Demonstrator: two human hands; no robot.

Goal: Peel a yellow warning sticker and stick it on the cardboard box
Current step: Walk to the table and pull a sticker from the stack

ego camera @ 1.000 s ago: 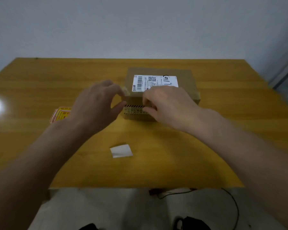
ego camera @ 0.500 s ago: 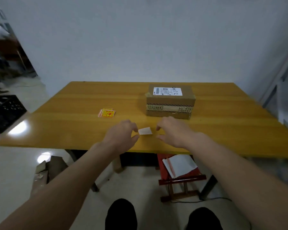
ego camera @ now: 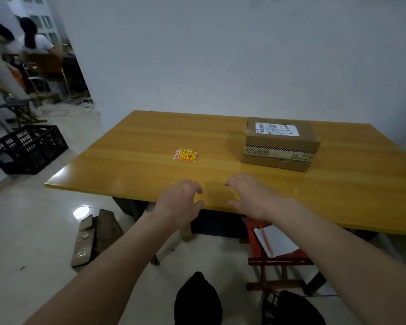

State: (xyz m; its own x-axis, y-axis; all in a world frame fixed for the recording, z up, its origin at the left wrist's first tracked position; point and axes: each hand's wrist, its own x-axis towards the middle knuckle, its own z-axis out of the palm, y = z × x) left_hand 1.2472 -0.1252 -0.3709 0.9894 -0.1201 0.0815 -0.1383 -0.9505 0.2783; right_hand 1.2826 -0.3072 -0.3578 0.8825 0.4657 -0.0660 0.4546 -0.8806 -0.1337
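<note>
A brown cardboard box (ego camera: 280,143) with a white shipping label on top and striped tape on its front stands on the right part of the yellow wooden table (ego camera: 138,141). A small stack of yellow and red warning stickers (ego camera: 185,155) lies left of the box, near the table's middle. My left hand (ego camera: 179,204) and my right hand (ego camera: 249,195) hover over the near table edge, fingers curled and apart, with nothing visible in either. Both hands are well short of the box and the stickers.
Under the table edge stands a red stool (ego camera: 277,256) with white paper on it. Flattened cardboard (ego camera: 92,238) lies on the floor at the left. A black plastic crate (ego camera: 26,148) sits further left. People sit in the room beyond the doorway (ego camera: 28,48).
My hands left the box and drew back to the near table edge. The view pulled back and swung left. The white backing slip seen between my hands earlier is out of sight.
</note>
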